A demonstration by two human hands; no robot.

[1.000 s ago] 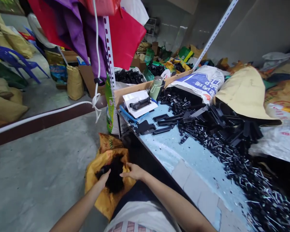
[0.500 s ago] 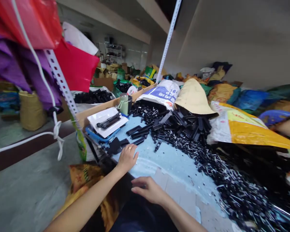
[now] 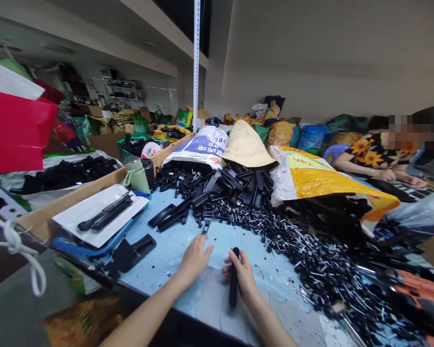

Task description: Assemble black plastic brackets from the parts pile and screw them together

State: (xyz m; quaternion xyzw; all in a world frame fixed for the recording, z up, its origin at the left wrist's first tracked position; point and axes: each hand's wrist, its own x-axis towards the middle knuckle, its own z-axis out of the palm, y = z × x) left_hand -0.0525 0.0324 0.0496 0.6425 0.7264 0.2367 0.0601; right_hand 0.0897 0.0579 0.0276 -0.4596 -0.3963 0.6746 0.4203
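Note:
My right hand (image 3: 243,272) is closed round a long black plastic part (image 3: 233,282), which stands out over the front of the blue table surface (image 3: 166,258). To its left, my left hand (image 3: 196,256) reaches forward, its fingertips at a small black slotted piece (image 3: 205,226); whether it grips the piece is hard to tell, but the fingers are bent together. Long black strips (image 3: 169,214) lie beyond that hand. A heap of small black parts and metal pins (image 3: 304,243) spreads across to the right.
White tray (image 3: 70,217) with black tools at left, beside a green bottle (image 3: 136,176). Printed sacks (image 3: 304,176) and a beige hat-like cloth (image 3: 246,144) rise behind the heap. An orange-handled tool (image 3: 419,289) lies at right. A person (image 3: 376,156) sits at the far right.
The view has swung right, bringing the seated person into sight. My right hand now holds a long black part. My left hand has moved from the table's left edge to the small slotted piece.

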